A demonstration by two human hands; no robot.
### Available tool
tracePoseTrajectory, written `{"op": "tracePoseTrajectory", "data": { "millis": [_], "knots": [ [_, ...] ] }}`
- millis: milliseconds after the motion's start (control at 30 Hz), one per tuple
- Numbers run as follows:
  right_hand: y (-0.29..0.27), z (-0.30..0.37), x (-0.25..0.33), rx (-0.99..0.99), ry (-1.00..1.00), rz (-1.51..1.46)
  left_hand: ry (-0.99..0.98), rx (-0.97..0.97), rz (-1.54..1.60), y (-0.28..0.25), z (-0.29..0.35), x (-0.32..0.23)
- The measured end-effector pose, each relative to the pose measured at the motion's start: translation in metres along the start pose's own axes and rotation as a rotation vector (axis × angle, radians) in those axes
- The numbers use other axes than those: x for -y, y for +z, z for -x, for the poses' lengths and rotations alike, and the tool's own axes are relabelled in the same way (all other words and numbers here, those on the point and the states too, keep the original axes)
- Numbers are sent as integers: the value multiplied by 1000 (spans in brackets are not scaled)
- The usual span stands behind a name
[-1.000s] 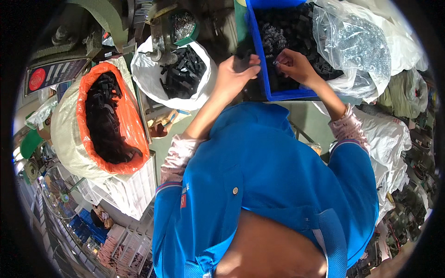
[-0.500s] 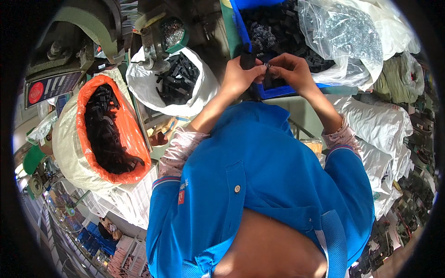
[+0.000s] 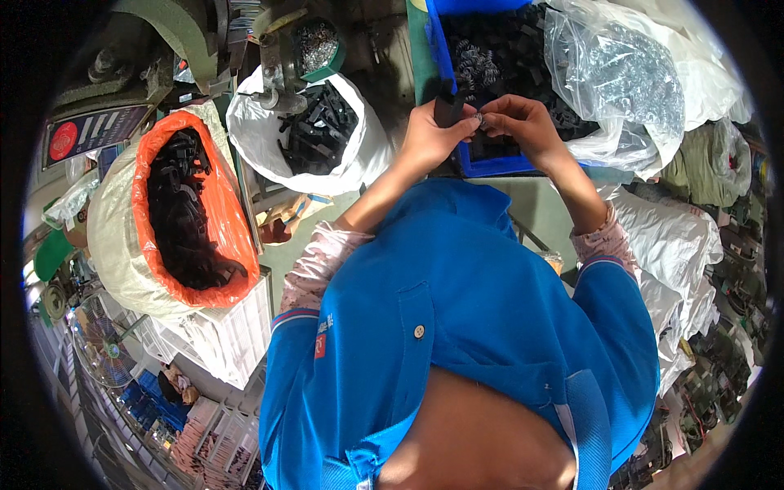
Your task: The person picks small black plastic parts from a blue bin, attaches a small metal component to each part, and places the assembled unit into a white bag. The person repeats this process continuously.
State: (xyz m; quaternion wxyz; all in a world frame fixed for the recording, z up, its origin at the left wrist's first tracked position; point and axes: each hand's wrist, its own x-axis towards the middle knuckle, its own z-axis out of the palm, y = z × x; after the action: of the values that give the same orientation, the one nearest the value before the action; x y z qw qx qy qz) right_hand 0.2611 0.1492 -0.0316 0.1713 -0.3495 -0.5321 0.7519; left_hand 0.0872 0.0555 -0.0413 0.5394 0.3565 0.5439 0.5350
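My left hand (image 3: 434, 137) is closed around a black plastic part (image 3: 447, 109), which sticks up past the fingers. Its thumb meets the fingertips of my right hand (image 3: 529, 131), closed in a pinch. Between them shows a small shiny metal piece (image 3: 478, 120), perhaps a spring; the fingers partly cover it. Both hands are over the near left corner of a blue bin (image 3: 510, 166). Inside the bin lie many black plastic parts (image 3: 523, 41) and a heap of small metal springs (image 3: 478, 65). A clear plastic bag of springs (image 3: 616, 77) rests on its right side.
To the left stands a white bag (image 3: 245, 135) of black parts, below a metal press piece (image 3: 280, 86) and a green tub (image 3: 336, 59) of small metal bits. Farther left is a sack with an orange liner (image 3: 233, 286). White sacks (image 3: 674, 237) are stacked at right.
The view has shifted slightly, so the bin and hands appear a little farther right. The fingertips stay together at the small metal piece, and the black part remains in my left hand.
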Motion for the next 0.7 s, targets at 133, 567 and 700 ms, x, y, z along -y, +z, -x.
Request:
{"op": "tracePoseTrajectory", "data": {
  "millis": [133, 567, 700],
  "knots": [
    [-3, -1, -7, -46, -116, 97, -63, -7, 138, 2, -2, 2],
    [-15, -16, -27, -335, -362, 442, -246, 24, 402, 5, -5, 10],
    [-7, -6, -12, -274, -205, 460, -158, -26, 373, 6, -6, 16]
  ]
}}
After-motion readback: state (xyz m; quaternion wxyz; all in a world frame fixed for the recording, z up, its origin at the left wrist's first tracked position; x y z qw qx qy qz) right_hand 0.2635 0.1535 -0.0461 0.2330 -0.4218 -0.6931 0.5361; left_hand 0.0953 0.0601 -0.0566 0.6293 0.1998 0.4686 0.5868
